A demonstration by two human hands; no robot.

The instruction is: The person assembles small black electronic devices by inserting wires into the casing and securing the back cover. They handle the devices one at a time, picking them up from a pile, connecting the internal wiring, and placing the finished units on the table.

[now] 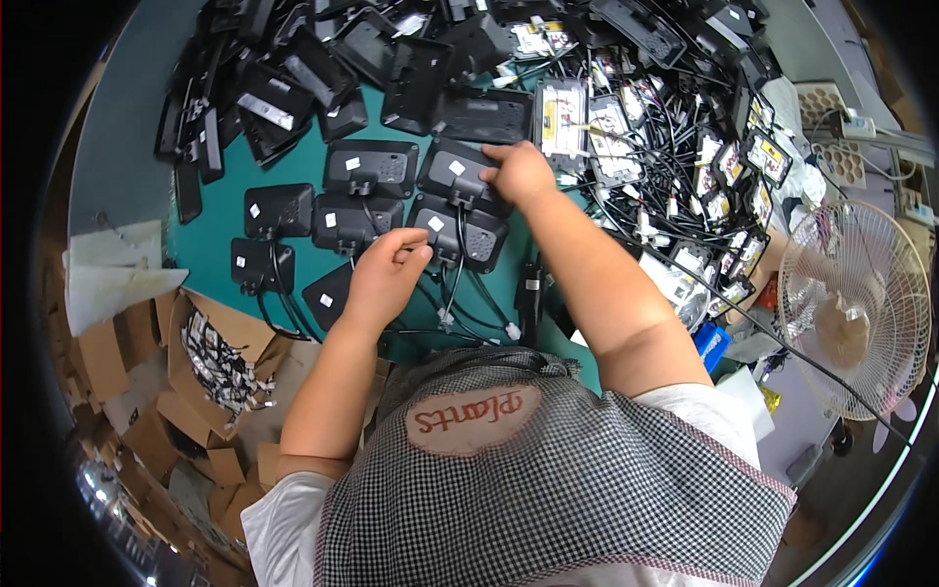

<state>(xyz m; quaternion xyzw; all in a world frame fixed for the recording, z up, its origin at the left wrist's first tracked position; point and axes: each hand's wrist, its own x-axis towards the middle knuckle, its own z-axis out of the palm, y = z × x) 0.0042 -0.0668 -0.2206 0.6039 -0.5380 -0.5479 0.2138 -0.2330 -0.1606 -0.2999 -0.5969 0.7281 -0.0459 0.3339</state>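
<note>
Several black display units with cables and small white labels lie on the green mat. My right hand (521,174) is at the right edge of the upper unit (452,168), thumb and finger closed on its rim. In front of it lies another black display unit (481,241), its cable running toward me. Just left of that one is my left hand (384,277), fingers curled and tips drawn together; anything between them is too small to make out. More units (370,166) sit to the left in rough rows.
Black plastic housings (416,83) are heaped along the far side. Circuit assemblies with tangled cables (611,147) cover the right. A black screwdriver-like tool (530,303) stands near the front edge. A fan (851,303) is at right; cardboard boxes (186,391) stand lower left.
</note>
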